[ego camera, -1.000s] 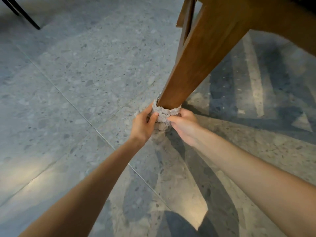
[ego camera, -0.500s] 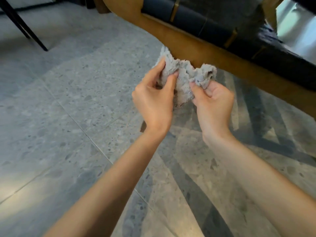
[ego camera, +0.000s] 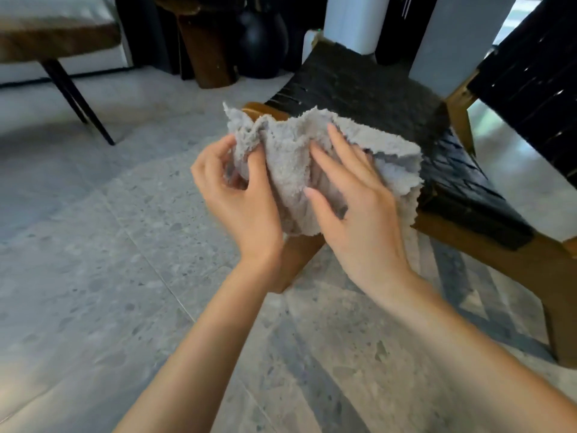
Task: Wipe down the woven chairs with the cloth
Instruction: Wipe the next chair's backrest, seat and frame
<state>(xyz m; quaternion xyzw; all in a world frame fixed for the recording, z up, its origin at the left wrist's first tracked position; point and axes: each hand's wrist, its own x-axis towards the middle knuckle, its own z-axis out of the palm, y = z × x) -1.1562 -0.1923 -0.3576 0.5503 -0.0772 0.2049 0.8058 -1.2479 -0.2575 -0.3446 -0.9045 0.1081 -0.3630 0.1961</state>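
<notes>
Head camera view, looking down past two bare forearms at a low woven chair (ego camera: 384, 98) standing on a speckled grey floor (ego camera: 93, 245). The chair has a seat (ego camera: 452, 182) of black interlaced straps, a matching backrest (ego camera: 537, 76) and a brown wooden frame (ego camera: 499, 260). A pale grey cloth (ego camera: 290, 164), fluffy and crumpled, is held up just in front of the chair's near front corner and hides that corner. Whether it touches the wood there cannot be told. The left hand (ego camera: 240, 201) grips a bunched fold at the cloth's left edge, with fingers and thumb curled round it. The right hand (ego camera: 359, 214) lies on the face of the cloth with its fingers spread and nearly straight, pressing rather than clasping. The two hands sit close together with a ridge of cloth between them, and the cloth's loose right edge hangs over the front of the seat. The cloth looks light, soft and completely limp, so it will not keep a shape and will sag wherever it is not supported. Its looped pile should grip skin well and seems unlikely to slip or be damaged. It would probably handle best gathered into a thick pad under one flat palm with the ragged edges tucked in. The gaps between the chair's straps look likely to snag any trailing corners.
</notes>
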